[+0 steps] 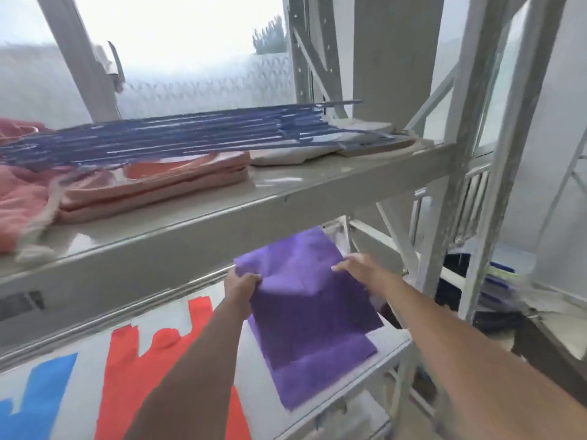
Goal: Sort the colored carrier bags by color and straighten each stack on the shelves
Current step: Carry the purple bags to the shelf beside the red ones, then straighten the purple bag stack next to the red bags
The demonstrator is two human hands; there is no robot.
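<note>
- You have no text, label, brand, number or sign to read anywhere in this view.
</note>
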